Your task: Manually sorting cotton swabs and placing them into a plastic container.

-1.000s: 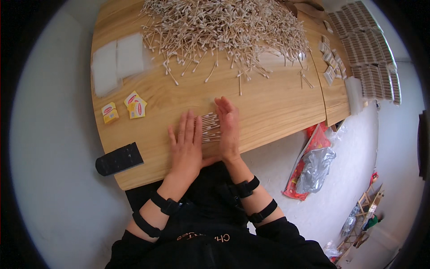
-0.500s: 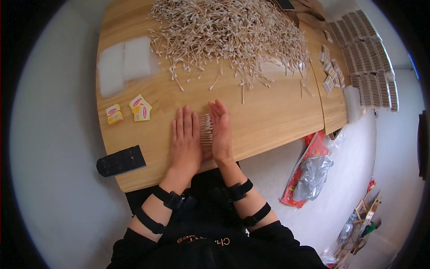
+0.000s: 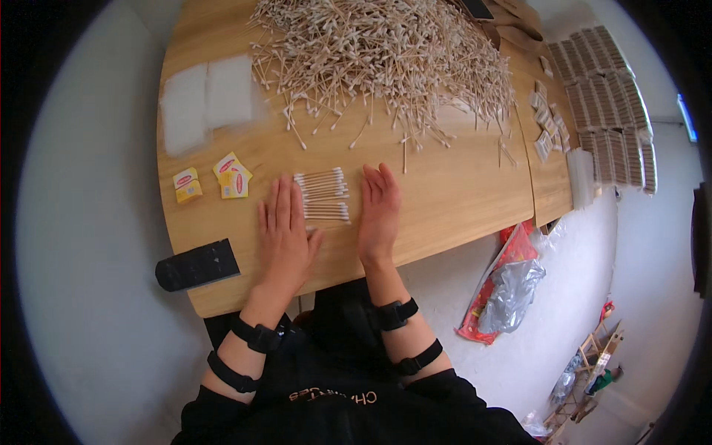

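Note:
A row of cotton swabs (image 3: 325, 196) lies side by side on the wooden table (image 3: 460, 185), their white tips pointing left and right. My left hand (image 3: 284, 226) rests along the row's left end, fingers stretched out and touching or almost touching the tips. To the right of the row, my right hand (image 3: 380, 211) stands on its edge, fingers extended and a small gap away from the swabs. Neither hand holds anything. Farther back spreads a large heap of loose cotton swabs (image 3: 386, 59), with a few stray ones at its near edge.
Left of my hands are small yellow-and-white packets (image 3: 234, 184) and a black block (image 3: 199, 265). Clear plastic bags (image 3: 228, 89) lie at the far left. On the right stand small boxes (image 3: 544, 144) and tall stacks of packed bundles (image 3: 612, 111). A red and silver bag (image 3: 512, 297) lies on the floor.
My hands have moved apart, the left one leftward and the right one slightly rightward. The row of swabs between them now shows in full.

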Tool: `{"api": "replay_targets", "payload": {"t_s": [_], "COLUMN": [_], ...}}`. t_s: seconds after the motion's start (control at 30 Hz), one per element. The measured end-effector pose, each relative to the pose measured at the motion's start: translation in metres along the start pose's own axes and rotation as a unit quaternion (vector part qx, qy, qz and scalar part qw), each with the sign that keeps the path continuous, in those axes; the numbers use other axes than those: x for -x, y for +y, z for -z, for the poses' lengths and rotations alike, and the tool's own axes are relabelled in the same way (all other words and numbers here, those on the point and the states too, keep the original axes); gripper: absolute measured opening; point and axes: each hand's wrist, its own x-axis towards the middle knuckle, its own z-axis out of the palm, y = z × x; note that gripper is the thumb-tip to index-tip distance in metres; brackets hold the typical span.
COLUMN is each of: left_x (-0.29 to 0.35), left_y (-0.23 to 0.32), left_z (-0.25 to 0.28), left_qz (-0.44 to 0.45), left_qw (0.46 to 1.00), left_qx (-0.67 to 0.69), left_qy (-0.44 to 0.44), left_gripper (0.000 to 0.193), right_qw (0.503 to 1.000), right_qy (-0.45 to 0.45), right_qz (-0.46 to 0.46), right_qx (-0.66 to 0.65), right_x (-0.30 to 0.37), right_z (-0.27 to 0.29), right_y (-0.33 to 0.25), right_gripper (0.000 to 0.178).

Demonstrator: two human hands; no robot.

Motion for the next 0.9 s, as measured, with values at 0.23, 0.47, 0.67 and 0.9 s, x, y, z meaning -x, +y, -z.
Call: {"api": "replay_targets", "payload": {"t_s": [0.23, 0.47, 0.67, 0.9], "left_x": [-0.009, 0.006, 0.015, 0.016], "left_y": [0.014, 0.018, 0.015, 0.017], "left_z": [-0.008, -0.002, -0.007, -0.007], "left_qz": [0.002, 0.024, 0.003, 0.002], "left_qw": [0.999, 0.996, 1.000, 1.000], "left_qx": [-0.027, -0.045, 0.012, -0.018], "left_qy": [-0.022, -0.067, 0.018, -0.007], "left_gripper": [0.080, 0.082, 0.085, 0.084], "right_qw": [0.997, 0.999, 0.924, 0.817], "right_qy": [-0.054, -0.050, -0.019, -0.170], "right_qz": [0.033, 0.013, 0.102, 0.118], "right_qx": [0.052, 0.009, 0.369, 0.538], "right_x": [-0.004, 0.009, -0.003, -0.034], "right_z": [-0.011, -0.010, -0.004, -0.008], "right_y": [0.013, 0.019, -0.007, -0.021], "right_gripper": [0.059, 0.055, 0.028, 0.017]}}
